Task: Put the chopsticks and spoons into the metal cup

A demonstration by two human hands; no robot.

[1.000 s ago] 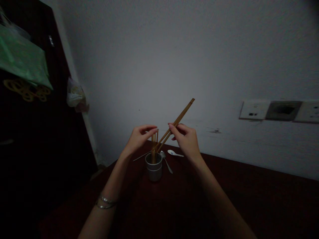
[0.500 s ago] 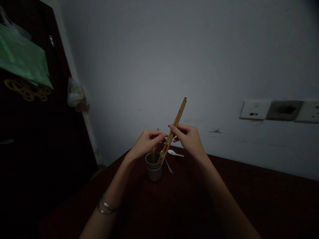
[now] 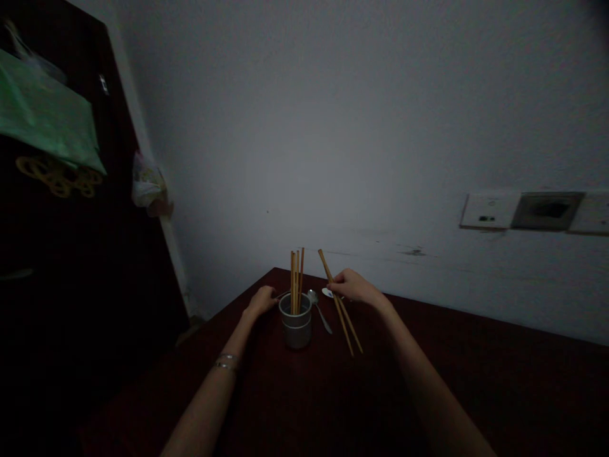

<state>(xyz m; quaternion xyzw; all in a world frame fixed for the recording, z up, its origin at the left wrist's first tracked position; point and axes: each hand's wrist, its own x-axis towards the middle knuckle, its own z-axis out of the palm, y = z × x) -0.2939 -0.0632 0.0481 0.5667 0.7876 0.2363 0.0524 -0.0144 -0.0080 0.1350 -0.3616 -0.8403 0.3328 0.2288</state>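
Note:
A grey cup (image 3: pixel 295 327) stands on the dark red table (image 3: pixel 428 381) with several wooden chopsticks (image 3: pixel 296 279) upright in it. My right hand (image 3: pixel 354 287) is closed on a pair of chopsticks (image 3: pixel 343 314), whose lower tips reach down to the table right of the cup. My left hand (image 3: pixel 261 301) rests on the table just left of the cup, fingers curled toward a thin metal utensil I cannot make out. A metal spoon (image 3: pixel 318 309) lies behind the cup. A white ceramic spoon (image 3: pixel 327 292) peeks out by my right hand.
The table butts against a pale wall (image 3: pixel 333 127) with sockets (image 3: pixel 490 211) at the right. A dark cabinet (image 3: pixel 71 241) stands to the left, with a green bag (image 3: pixel 42 114) and a plastic bag (image 3: pixel 148 185) hanging on it. The room is dim.
My right hand has lifted the pair of chopsticks out of the cup and lowered it to the table on the right. My left hand has dropped from the cup's chopsticks to the table.

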